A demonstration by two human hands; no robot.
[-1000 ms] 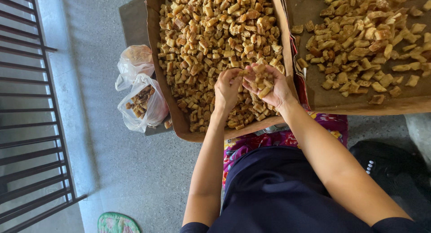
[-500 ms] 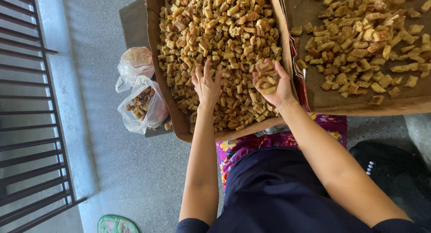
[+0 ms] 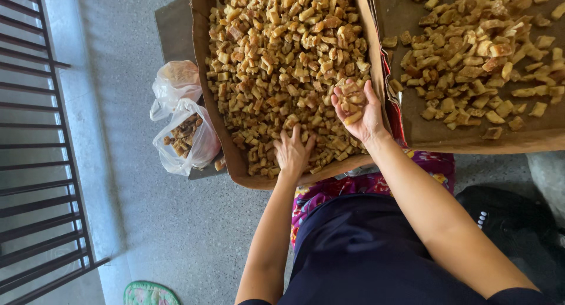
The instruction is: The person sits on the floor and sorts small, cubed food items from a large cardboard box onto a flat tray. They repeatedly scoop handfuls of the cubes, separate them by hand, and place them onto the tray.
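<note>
On the left, black metal bars [image 3: 35,152] stand by the grey floor [image 3: 135,222]. Two clear plastic bags [image 3: 182,125] sit just beside a big cardboard tray [image 3: 220,137] full of small golden-brown fried pieces [image 3: 276,52]. Your left hand [image 3: 292,152] lies flat on the pieces, fingers spread wide. Your right hand [image 3: 358,108] is cupped, palm up, holding a small pile of them. Another cardboard tray [image 3: 471,141] on the right holds fewer pieces.

Two cardboard trays, a full one [image 3: 203,75] and a sparser one [image 3: 471,141], hold golden-brown pieces [image 3: 282,52] too many to count, beside two plastic bags [image 3: 182,114].
</note>
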